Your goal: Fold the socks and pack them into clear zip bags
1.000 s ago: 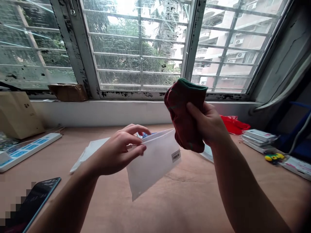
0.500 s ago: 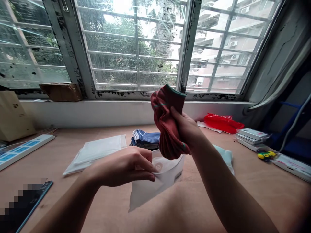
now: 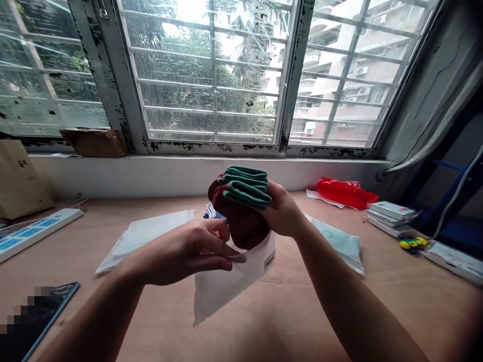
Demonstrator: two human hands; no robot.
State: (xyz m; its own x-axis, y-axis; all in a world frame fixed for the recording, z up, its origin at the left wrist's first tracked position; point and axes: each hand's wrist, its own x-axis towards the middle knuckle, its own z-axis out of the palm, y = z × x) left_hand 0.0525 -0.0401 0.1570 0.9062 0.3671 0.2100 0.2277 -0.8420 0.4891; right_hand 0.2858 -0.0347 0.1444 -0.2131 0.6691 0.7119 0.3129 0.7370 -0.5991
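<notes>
Socks [image 3: 243, 223]: stacked, green-cuffed, pinched in right hand [image 3: 284, 210], lower end at bag [image 3: 226, 289] mouth; left hand [image 3: 194, 250] pinching bag rim. Advisable: rim held wide, stack kept compact.

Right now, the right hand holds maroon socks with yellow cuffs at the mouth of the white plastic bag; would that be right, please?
Not quite: the head view shows green cuffs, not yellow. The right hand does hold the maroon socks at the mouth of the white plastic bag.

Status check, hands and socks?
Left hand pinching white plastic pouch. Right hand gripping folded red fabric socks, green cuffs up, at pouch's mouth. No blockage visible.
</notes>
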